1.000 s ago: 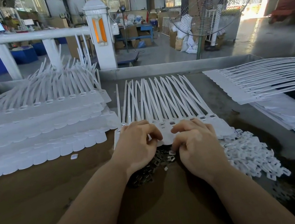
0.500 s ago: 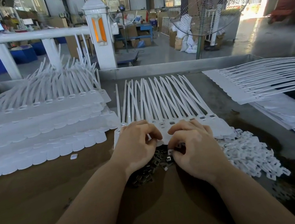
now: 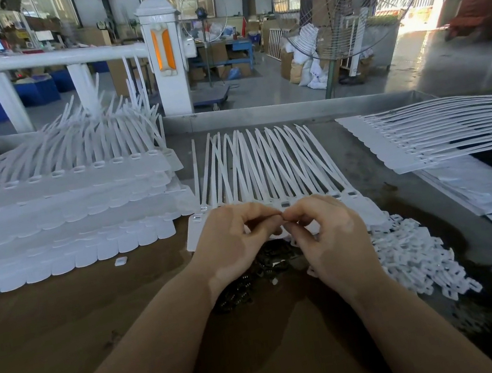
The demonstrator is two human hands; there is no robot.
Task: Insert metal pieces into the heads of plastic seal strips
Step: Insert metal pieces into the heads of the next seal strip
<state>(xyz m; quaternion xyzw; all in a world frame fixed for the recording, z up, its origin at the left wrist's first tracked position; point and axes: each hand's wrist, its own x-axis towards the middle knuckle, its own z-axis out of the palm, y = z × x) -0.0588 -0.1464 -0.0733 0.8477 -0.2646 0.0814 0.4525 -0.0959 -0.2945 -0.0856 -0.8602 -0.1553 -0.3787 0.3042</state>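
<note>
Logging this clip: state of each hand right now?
Left hand: fingers curled, tips meeting the right's over the seal strips; held item cannot be told.
Right hand: the same, item hidden.

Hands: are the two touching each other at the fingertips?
Touching. The head view shows the left hand and right hand meeting fingertip to fingertip, no gap visible.
</note>
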